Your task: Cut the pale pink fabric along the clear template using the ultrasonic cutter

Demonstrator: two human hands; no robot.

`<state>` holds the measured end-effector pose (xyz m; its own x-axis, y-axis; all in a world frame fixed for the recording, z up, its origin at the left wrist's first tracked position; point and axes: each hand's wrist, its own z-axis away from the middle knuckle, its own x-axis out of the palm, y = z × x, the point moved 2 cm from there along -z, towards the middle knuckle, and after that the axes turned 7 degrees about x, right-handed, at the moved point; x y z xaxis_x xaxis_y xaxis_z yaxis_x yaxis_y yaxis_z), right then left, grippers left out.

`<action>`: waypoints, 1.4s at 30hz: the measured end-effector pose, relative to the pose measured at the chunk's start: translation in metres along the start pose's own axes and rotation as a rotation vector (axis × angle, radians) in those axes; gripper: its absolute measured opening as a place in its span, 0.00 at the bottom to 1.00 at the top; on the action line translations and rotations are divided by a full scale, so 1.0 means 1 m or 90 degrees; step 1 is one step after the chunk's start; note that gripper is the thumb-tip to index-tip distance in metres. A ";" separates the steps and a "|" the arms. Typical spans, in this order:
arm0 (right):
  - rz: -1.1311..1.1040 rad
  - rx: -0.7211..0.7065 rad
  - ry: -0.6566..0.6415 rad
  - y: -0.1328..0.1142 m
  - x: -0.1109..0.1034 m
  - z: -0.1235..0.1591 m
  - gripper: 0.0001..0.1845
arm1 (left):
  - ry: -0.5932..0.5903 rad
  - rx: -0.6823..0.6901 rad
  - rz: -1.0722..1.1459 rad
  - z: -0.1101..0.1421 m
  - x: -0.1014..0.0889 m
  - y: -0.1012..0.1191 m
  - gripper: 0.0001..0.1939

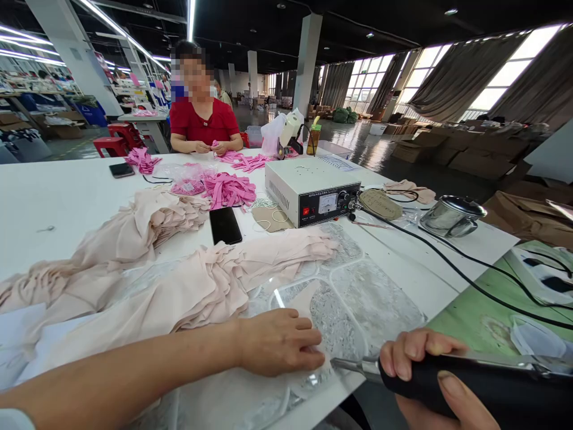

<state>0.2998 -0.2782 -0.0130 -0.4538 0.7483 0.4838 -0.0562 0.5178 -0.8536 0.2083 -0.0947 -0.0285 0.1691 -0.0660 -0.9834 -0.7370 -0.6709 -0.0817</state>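
Observation:
My left hand [286, 341] lies over a pale pink fabric piece [307, 298] on the clear-covered, stone-patterned mat [380, 292]. Its fingers are curled together and pressed onto the cloth, partly hiding it. In my right hand [430, 370] is a handheld ultrasonic welding gun [483, 382] with a black handle, gripped by wrapped fingers. Its metal tip points left and sits at the fabric's edge, close to my left fingertips; whether it touches is unclear. Just beyond my left forearm, a long stack of pale pink fabric pieces [215, 278] spreads over the mat.
A control box [290, 185] with dial and red switch stands mid-table. Its black cable [430, 248] runs right. Nearby are a phone [225, 226], a second fabric pile [129, 233], pink straps [230, 190] and a steel mug [452, 215]. A person [203, 125] sits opposite, handling pink pieces.

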 end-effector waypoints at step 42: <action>-0.005 -0.028 -0.060 0.010 -0.018 0.000 0.07 | -0.071 -0.008 -0.040 0.007 -0.006 0.005 0.15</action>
<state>0.3074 -0.2861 -0.0302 -0.5347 0.7035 0.4682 -0.0217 0.5425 -0.8398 0.1987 -0.0925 -0.0243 0.1401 0.0594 -0.9884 -0.7189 -0.6803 -0.1428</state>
